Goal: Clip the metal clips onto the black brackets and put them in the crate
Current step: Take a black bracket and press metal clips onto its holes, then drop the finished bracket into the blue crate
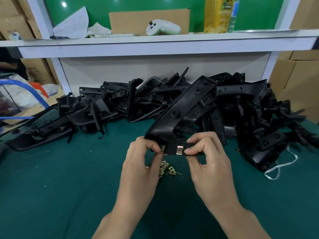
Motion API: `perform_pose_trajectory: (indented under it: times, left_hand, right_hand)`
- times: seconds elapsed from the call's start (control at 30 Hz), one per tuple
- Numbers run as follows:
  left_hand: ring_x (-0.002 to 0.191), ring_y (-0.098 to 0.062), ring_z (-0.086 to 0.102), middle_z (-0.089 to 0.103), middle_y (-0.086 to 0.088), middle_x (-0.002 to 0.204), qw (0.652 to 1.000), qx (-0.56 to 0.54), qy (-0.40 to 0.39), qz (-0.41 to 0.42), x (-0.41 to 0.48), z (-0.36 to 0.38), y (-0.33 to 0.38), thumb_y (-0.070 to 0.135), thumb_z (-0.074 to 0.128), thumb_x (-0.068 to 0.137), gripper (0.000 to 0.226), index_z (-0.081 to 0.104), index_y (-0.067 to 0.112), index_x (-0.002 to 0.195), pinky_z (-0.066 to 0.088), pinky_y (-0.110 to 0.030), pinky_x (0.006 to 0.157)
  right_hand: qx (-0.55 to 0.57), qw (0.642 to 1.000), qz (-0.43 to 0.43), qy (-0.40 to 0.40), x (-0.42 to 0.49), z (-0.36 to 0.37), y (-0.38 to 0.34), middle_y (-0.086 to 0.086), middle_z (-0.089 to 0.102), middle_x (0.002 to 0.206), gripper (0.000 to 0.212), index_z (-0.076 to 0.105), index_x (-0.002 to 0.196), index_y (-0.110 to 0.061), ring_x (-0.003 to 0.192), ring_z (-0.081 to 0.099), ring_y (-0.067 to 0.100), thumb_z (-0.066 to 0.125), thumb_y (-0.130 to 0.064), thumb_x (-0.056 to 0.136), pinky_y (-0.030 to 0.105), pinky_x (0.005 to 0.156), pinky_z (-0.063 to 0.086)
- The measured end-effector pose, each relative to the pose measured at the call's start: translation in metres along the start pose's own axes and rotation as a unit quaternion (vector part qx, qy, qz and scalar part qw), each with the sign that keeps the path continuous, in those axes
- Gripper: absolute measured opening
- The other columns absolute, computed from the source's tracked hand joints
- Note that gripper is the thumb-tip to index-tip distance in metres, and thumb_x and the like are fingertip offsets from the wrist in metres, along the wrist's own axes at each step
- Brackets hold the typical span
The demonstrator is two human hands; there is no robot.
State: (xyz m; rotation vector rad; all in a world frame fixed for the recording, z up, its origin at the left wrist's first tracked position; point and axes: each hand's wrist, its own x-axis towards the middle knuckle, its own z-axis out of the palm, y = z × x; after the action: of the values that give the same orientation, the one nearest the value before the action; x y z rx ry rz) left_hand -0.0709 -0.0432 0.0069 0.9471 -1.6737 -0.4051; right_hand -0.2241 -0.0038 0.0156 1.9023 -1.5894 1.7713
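A long black bracket [185,104] rises from my hands toward the back right. Its near end carries a metal clip [180,150] on the right and a second clip [162,148] on the left. My left hand [141,163] pinches the bracket's left corner at that second clip. My right hand [207,157] pinches the bracket's right end beside the first clip. Several loose brass-coloured clips [166,169] lie on the green mat under my hands. No crate is in view.
A big heap of black brackets [241,107] fills the back of the green mat [69,178]. A white cord [279,166] lies at the right. A white shelf [155,44] overhangs the pile, holding a white controller [162,27], cardboard and a yellow box.
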Motion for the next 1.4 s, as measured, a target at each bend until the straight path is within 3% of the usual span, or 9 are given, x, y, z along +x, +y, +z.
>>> perform_pose_trajectory:
  times: [0.27, 0.43, 0.57, 0.73, 0.97, 1.07, 1.2, 1.3, 1.4]
  left_hand:
    - [0.103, -0.002, 0.058, 0.062, 0.021, 0.101, 0.999, -0.047, -0.016, -0.023, -0.005, -0.002, 0.001, 0.043, 0.062, 0.089, 0.022, 0.051, 0.059, 0.101, 0.044, -0.009, 0.075]
    - [0.113, -0.008, 0.055, 0.052, 0.014, 0.126, 0.996, -0.085, -0.022, -0.004, -0.003, -0.006, 0.015, 0.042, 0.06, 0.092, 0.017, 0.06, 0.048, 0.108, 0.045, -0.014, 0.084]
    - [0.091, -0.006, 0.063, 0.067, 0.019, 0.102, 0.99, -0.119, -0.057, -0.052, -0.005, -0.008, 0.037, 0.057, 0.057, 0.087, 0.016, 0.06, 0.055, 0.102, 0.046, -0.011, 0.069]
    - [0.084, -0.003, 0.061, 0.067, 0.017, 0.091, 0.989, -0.118, -0.081, -0.048, -0.014, -0.007, 0.062, 0.064, 0.054, 0.084, 0.021, 0.062, 0.054, 0.101, 0.044, -0.01, 0.067]
    - [0.08, -0.008, 0.062, 0.069, 0.016, 0.088, 0.982, -0.112, -0.15, -0.037, -0.019, 0.007, 0.108, 0.069, 0.054, 0.082, 0.031, 0.063, 0.048, 0.103, 0.049, -0.023, 0.064]
    - [0.077, -0.001, 0.062, 0.068, 0.022, 0.085, 0.975, -0.126, -0.17, -0.063, -0.026, 0.033, 0.134, 0.059, 0.059, 0.087, 0.017, 0.063, 0.045, 0.095, 0.047, -0.015, 0.064]
    - [0.056, 0.002, 0.053, 0.06, 0.024, 0.061, 0.956, -0.174, -0.227, -0.069, -0.055, 0.098, 0.188, 0.042, 0.066, 0.093, 0.011, 0.063, 0.032, 0.09, 0.038, -0.011, 0.05]
    - [0.069, -0.002, 0.064, 0.069, 0.018, 0.071, 0.922, -0.235, -0.296, -0.083, -0.087, 0.161, 0.243, 0.034, 0.07, 0.092, 0.013, 0.062, 0.024, 0.092, 0.053, -0.023, 0.069]
    - [0.101, -0.019, 0.068, 0.067, 0.016, 0.093, 0.843, -0.227, -0.485, -0.05, -0.131, 0.211, 0.294, 0.028, 0.071, 0.091, 0.028, 0.061, 0.02, 0.116, 0.053, -0.035, 0.092]
  right_hand:
    - [0.037, 0.999, -0.009, 0.008, 0.0, -0.003, -0.005, -0.021, 0.053, 0.115, 0.015, 0.055, 0.098, -0.031, 0.099, 0.058, 0.002, 0.064, -0.021, 0.091, 0.013, 0.076, 0.047]
    - [0.178, 0.976, 0.111, -0.066, 0.008, -0.019, -0.023, -0.021, 0.069, 0.115, 0.021, 0.06, 0.11, -0.043, 0.115, 0.061, 0.0, 0.066, -0.029, 0.096, 0.012, 0.092, 0.045]
    - [0.205, 0.962, 0.153, -0.096, 0.021, -0.045, -0.034, -0.018, 0.075, 0.101, 0.02, 0.061, 0.11, -0.043, 0.099, 0.068, 0.0, 0.068, -0.033, 0.093, 0.006, 0.079, 0.045]
    - [0.199, 0.948, 0.211, -0.132, 0.017, -0.08, -0.04, -0.012, 0.076, 0.097, 0.02, 0.06, 0.103, -0.051, 0.095, 0.071, 0.006, 0.065, -0.055, 0.085, 0.028, 0.09, 0.047]
    - [0.224, 0.923, 0.295, -0.106, 0.007, -0.131, -0.038, -0.01, 0.075, 0.089, 0.016, 0.063, 0.107, -0.048, 0.094, 0.073, 0.008, 0.066, -0.046, 0.091, 0.032, 0.096, 0.048]
    - [0.141, 0.934, 0.322, -0.069, 0.012, -0.153, -0.036, -0.017, 0.054, 0.066, 0.024, 0.057, 0.117, -0.042, 0.073, 0.066, -0.003, 0.058, -0.044, 0.094, 0.019, 0.072, 0.049]
    - [-0.028, 0.938, 0.345, 0.014, 0.006, -0.223, -0.021, -0.009, 0.059, 0.085, 0.031, 0.047, 0.129, -0.028, 0.055, 0.053, -0.009, 0.051, -0.033, 0.099, 0.008, 0.049, 0.039]
    - [-0.134, 0.904, 0.397, 0.086, -0.018, -0.299, -0.012, -0.004, 0.057, 0.12, 0.045, 0.037, 0.143, -0.024, 0.075, 0.058, -0.005, 0.05, -0.031, 0.1, 0.009, 0.056, 0.043]
    - [-0.298, 0.822, 0.444, 0.195, -0.056, -0.365, -0.012, 0.018, 0.036, 0.149, 0.058, 0.03, 0.15, -0.011, 0.124, 0.051, 0.035, 0.053, -0.027, 0.1, 0.045, 0.098, 0.045]
